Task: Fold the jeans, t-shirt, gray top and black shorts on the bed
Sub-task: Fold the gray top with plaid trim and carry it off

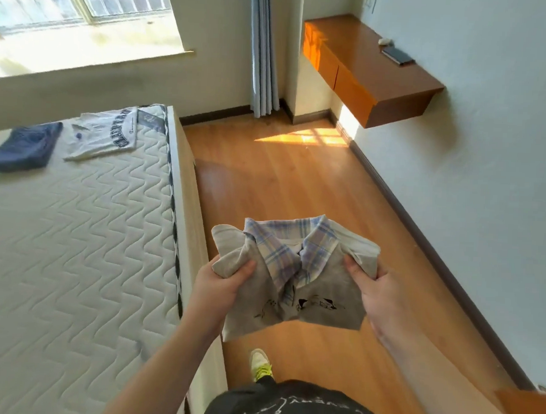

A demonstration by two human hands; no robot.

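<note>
1. Head view: the gray top, folded small with its plaid collar upward, is held in the air over the wooden floor, just beside the bed.
2. The left hand grips the top's left edge, thumb curled over the fabric.
3. The right hand grips the right edge likewise.
4. At the far end of the bed lie the folded jeans, and just beside them the folded t-shirt.
5. Beyond the bed, a wooden shelf is mounted on the wall.
</note>
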